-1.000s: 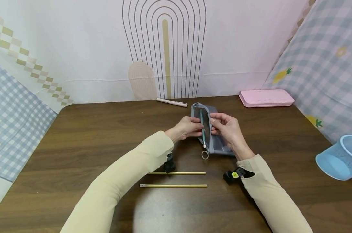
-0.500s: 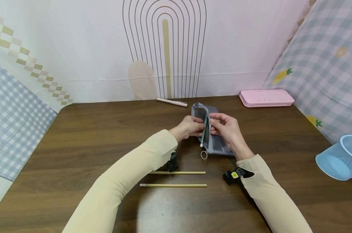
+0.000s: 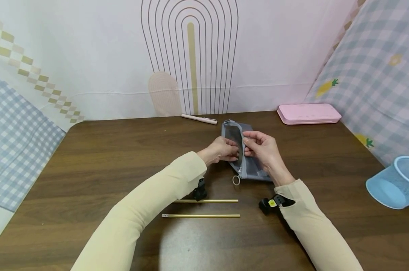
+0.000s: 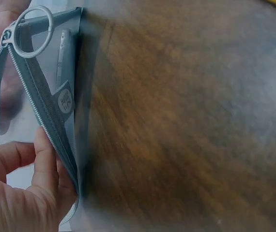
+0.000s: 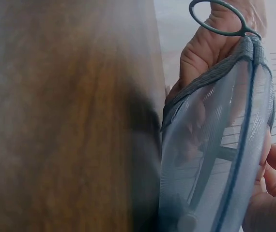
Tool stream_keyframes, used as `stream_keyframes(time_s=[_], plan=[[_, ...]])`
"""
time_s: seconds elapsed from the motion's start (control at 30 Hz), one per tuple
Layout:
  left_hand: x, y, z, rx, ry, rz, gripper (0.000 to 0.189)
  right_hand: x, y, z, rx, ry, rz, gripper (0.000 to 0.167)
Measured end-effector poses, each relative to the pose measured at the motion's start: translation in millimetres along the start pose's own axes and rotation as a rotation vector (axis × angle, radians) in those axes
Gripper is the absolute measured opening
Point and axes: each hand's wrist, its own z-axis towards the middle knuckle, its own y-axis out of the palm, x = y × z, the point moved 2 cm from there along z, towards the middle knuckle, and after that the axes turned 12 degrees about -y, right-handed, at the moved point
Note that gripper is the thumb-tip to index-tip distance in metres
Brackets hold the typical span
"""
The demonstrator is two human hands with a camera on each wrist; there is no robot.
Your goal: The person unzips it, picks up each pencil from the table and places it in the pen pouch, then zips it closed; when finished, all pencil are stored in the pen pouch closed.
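Observation:
A grey see-through zip pouch (image 3: 256, 170) stands unzipped towards the back of the table, with a ring pull (image 3: 236, 180) at its near end. My right hand (image 3: 264, 151) pinches the right rim between thumb and fingers. The left hand (image 3: 220, 150) has its fingertips at the pouch's mouth, loosely bent, with no pencil visible between them. Through the pouch wall, a teal pencil (image 4: 62, 58) shows inside in the left wrist view. Two gold pencils, a nearer one (image 3: 204, 216) and a farther one (image 3: 218, 201), lie side by side in front; the left sleeve and wrist camera partly cover the farther.
A pale pink pen (image 3: 199, 119) lies at the table's back edge, left of the pouch. Behind on the right is a pink case (image 3: 309, 114). A light blue mesh cup (image 3: 394, 186) lies tipped at the far right. Patterned cloths (image 3: 106, 56) border the table.
The teal pencil in my left fingers tilted and went down into the pouch, out of sight in the head view. My left hand shifted slightly right; my right hand stayed on the rim.

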Motion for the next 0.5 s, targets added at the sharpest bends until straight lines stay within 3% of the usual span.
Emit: stream_keyframes(time_s=[0.3, 0.5], plan=[[-5.6, 6.1, -0.7, -0.042, -0.01, 0.053, 0.035, -3.2, -0.3, -0.8, -0.004, 0.014, 0.0, 0.034], [-7.5, 8.3, -1.0, -0.056, -0.019, 0.053, 0.035, -1.8, 0.9, -0.6, 0.008, 0.005, 0.042, 0.025]])
